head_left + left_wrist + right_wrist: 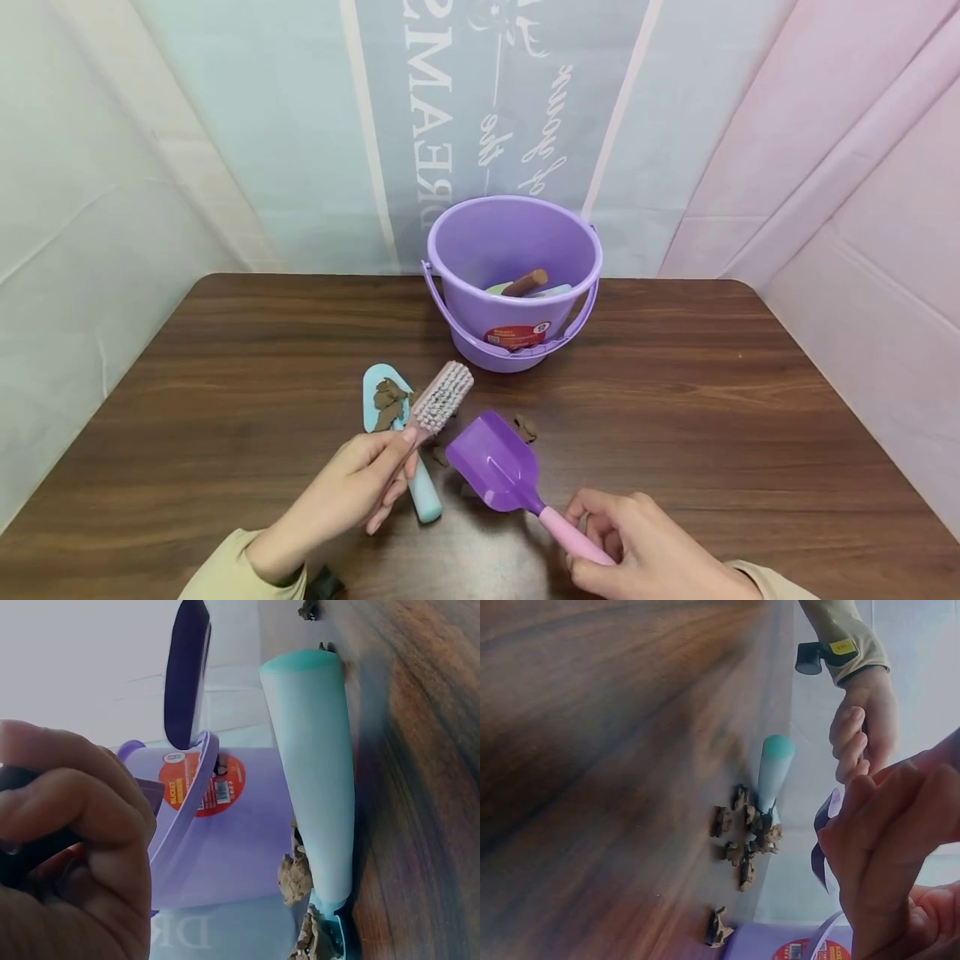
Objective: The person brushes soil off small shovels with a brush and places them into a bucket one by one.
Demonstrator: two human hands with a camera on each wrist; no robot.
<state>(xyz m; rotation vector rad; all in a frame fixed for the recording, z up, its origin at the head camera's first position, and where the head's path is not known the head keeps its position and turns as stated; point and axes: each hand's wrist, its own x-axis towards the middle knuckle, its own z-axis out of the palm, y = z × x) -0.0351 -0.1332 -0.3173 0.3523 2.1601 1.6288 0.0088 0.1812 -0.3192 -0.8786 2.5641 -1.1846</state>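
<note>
In the head view my left hand (pixel 356 482) grips a small scrub brush (pixel 444 397) by its handle, the pale bristles facing up. My right hand (pixel 637 537) pinches the pink handle of a purple toy shovel (pixel 495 458), whose scoop is held up beside the brush. Beneath the left hand a light blue shovel (pixel 424 493) lies on the table, its blade bearing brown crumpled pieces (pixel 389 403). Several more brown pieces (pixel 720 821) lie around that shovel in the right wrist view.
Behind both hands stands a purple bucket (pixel 487 329) with its handle folded down in front. A brown handle (pixel 525 283) and pale tools show inside it. The wooden table (pixel 712 375) meets fabric curtains (pixel 300 125) at the back and sides.
</note>
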